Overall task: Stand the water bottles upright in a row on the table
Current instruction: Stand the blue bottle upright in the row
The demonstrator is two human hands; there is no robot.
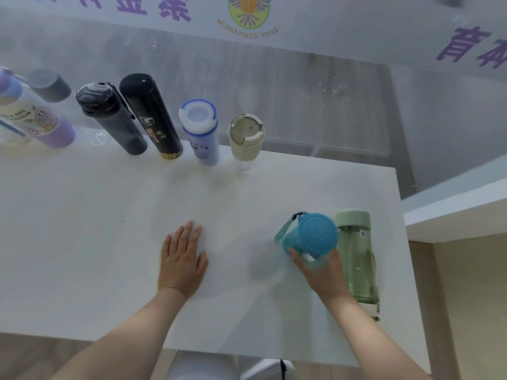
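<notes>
Bottle, blue, is in the right hand grip; set it flat beside the row while left hand lies open, empty

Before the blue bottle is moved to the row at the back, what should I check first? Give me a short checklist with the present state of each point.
1. Right hand has hold of the blue bottle: ok, the fingers wrap its body below the lid.
2. Blue bottle's lid closed: ok as far as visible; the image is blurred there.
3. Free place at the row's right end, beside the beige cup: ok, the table is bare there.
4. Left hand out of the path: ok, it lies flat on the table, away to the left.
5. Green bottle clear of the blue bottle: cannot tell, they appear very close.
6. Green bottle upright: not ok, it appears to lie on its side.
</notes>
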